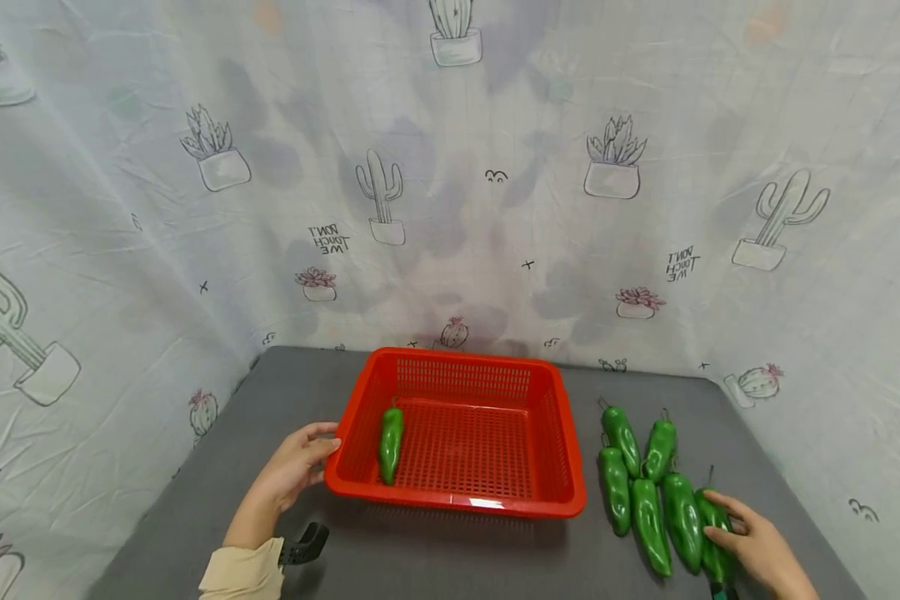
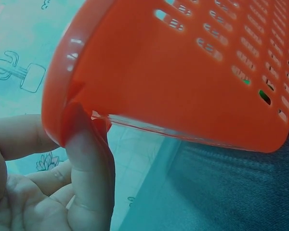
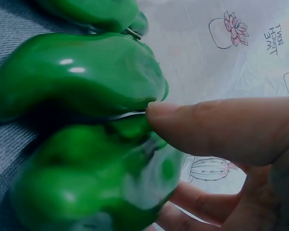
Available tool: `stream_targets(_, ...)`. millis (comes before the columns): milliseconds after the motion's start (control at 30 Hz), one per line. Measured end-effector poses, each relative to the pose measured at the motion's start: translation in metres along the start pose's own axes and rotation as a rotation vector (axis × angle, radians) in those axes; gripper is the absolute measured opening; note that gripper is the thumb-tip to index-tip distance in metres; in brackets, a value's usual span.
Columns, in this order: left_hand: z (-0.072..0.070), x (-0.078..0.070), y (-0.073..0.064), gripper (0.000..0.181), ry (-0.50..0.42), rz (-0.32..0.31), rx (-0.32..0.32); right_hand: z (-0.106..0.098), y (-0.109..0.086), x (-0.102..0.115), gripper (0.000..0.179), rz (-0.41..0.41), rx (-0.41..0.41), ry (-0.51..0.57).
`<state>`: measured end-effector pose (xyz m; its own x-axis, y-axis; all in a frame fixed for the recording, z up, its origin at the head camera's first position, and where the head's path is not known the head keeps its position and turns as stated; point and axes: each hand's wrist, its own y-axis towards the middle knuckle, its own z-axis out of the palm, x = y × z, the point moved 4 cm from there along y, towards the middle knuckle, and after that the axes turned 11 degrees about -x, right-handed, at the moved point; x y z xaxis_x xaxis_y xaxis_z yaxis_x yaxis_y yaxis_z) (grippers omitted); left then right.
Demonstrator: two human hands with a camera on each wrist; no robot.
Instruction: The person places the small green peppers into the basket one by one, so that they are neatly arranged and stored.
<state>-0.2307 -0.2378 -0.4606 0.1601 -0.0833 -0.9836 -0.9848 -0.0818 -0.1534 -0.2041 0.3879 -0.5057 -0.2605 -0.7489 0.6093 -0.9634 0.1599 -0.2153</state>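
Reference: the clock face is centred on the red basket [image 1: 420, 496], with 12 o'clock at the far curtain [image 1: 487, 225].

1. My right hand [image 1: 761, 543] is nearest, between 3 and 4 o'clock. Its thumb and fingers are part-spread about the outermost green pepper [image 1: 717, 560], which appears to rest on the tabletop [image 1: 390, 558]. I cannot tell whether the pinch is firm.

2. At 8 o'clock, a black band [image 1: 306, 543] and a beige sleeve [image 1: 243, 571] encircle my left wrist. At 9 o'clock, my left hand [image 1: 292, 467] pinches the basket rim; the gap between thumb and fingers is about the rim's thickness.

3. Progress: one single pepper [image 1: 391, 446] lies inside the basket, toward 9 o'clock, stem pointing to 12. Five further peppers [image 1: 683, 521] lie close together outside, just past 3 o'clock. Count: one inside, six outside, including the one at my right hand. I judge the work to be at an early stage.

4. Surface: dark grey, with a fine fabric-like weave in the wrist views.

5. Room: the pale, creased curtain stands at 12 o'clock and along both sides, printed with potted cacti, succulents and mirrored lettering. It hides whatever lies beyond.
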Motion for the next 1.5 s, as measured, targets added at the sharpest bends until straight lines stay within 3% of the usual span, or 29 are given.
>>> stream_targets(167,0.0,-0.002,0.002,0.05,0.002,0.005,-0.006,-0.001,0.003,0.001,0.079,-0.005,-0.011,0.029)
stream_targets(367,0.0,0.0,0.002,0.049,0.003,-0.008,-0.021,0.0,0.002,0.002,0.075,-0.055,-0.03,-0.011)
stream_targets(733,0.002,-0.003,0.002,0.048,0.013,-0.014,-0.039,-0.003,0.003,0.002,0.074,-0.067,-0.049,-0.027)
stream_targets(967,0.001,-0.003,0.0,0.051,0.03,-0.008,-0.017,-0.003,0.002,-0.002,0.085,0.009,-0.004,0.024)
stream_targets(1200,0.0,-0.002,0.0,0.051,0.029,-0.003,-0.013,-0.013,-0.003,0.0,0.085,0.001,-0.068,0.008)
stream_targets(1500,0.0,0.0,0.0,0.049,0.029,-0.02,-0.021,-0.027,-0.012,0.021,0.092,0.018,-0.067,0.002)
